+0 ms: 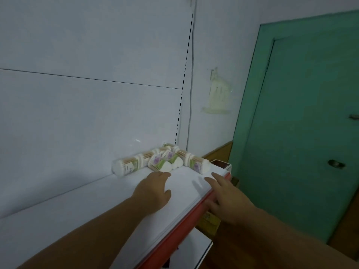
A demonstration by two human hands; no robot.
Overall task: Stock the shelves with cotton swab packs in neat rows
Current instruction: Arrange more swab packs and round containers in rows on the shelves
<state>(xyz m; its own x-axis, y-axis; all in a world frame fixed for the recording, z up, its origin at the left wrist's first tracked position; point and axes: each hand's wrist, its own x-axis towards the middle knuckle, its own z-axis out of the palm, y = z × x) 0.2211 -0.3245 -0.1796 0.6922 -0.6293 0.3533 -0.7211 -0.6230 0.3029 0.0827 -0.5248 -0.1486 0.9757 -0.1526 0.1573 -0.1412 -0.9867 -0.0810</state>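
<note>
Several cylindrical cotton swab packs (159, 161) lie in a loose heap at the far right end of a white shelf (97, 206), against its back panel. One pack (127, 166) lies on the left, another (195, 161) points toward the shelf's right corner. My left hand (153, 191) hovers over the shelf just in front of the heap, fingers straight, holding nothing. My right hand (225, 197) reaches over the shelf's red front edge (184, 226), fingers spread and empty, a little short of the right pack.
A white back panel (87, 94) rises behind the shelf. A lower white shelf (196, 249) shows below the red edge. A green door (301, 123) stands to the right, and a red-and-white box (222, 164) sits just past the shelf's end.
</note>
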